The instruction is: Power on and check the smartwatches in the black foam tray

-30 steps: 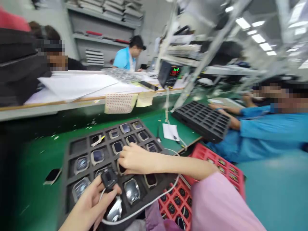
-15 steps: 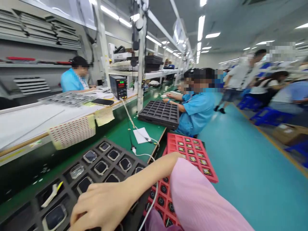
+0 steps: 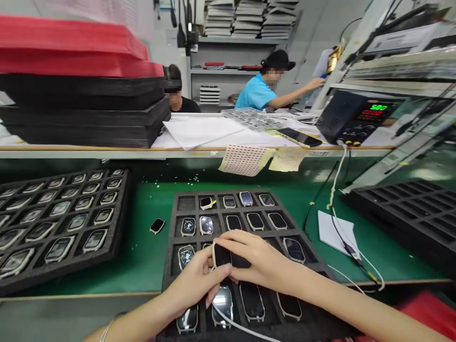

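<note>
- Left hand (image 3: 197,282) and right hand (image 3: 261,259): fingers curled in, thumbs near fingertips, together gripping a dark-faced, pale-framed square watch case (image 3: 221,255), raised over the middle of a black foam compartment tray (image 3: 187,204) on the green bench (image 3: 146,256).
- In the way: hands and forearms hide several middle and right-hand cells; a white cable (image 3: 245,327) runs from below the left hand across the tray's near part.
- Left: second black foam tray filled with watch cases (image 3: 119,223); one loose dark watch case (image 3: 157,225) lies between the trays.
- Right: white paper sheet (image 3: 333,230) under cables; black compartmented tray (image 3: 402,213) beyond.
- Shelf above: stacked red and black foam trays (image 3: 81,109), dark phone (image 3: 298,137), black box with lit digits (image 3: 359,118).
</note>
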`<action>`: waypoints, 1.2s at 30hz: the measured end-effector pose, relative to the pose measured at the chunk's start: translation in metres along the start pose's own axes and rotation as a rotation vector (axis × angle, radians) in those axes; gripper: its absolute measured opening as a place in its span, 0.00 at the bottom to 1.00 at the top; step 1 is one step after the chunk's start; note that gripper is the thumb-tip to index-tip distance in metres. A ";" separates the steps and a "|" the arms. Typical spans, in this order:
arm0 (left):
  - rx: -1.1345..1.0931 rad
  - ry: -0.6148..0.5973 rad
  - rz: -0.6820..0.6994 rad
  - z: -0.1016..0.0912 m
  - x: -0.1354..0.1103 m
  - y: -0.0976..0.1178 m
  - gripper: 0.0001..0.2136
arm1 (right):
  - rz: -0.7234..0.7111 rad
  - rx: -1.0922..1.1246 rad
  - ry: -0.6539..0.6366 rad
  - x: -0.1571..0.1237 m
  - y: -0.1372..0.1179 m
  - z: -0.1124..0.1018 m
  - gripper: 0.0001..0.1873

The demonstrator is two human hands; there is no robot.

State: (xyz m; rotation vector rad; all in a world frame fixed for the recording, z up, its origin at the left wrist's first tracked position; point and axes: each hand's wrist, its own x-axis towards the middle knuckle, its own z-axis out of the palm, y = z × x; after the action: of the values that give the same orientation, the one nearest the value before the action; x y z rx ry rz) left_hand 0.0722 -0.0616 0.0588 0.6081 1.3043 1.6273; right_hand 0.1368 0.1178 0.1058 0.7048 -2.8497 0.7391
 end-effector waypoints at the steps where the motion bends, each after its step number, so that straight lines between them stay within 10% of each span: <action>1: -0.016 0.003 0.002 0.001 0.001 0.000 0.21 | 0.011 0.025 0.000 0.000 0.000 0.001 0.25; 36: -0.067 0.038 -0.074 0.013 -0.006 0.005 0.15 | -0.184 0.174 0.185 -0.013 0.013 0.024 0.25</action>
State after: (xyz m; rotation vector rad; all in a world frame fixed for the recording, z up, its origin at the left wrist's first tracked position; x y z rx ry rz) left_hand 0.0832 -0.0605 0.0687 0.4855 1.2794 1.6216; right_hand 0.1425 0.1211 0.0764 0.8594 -2.5370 0.9748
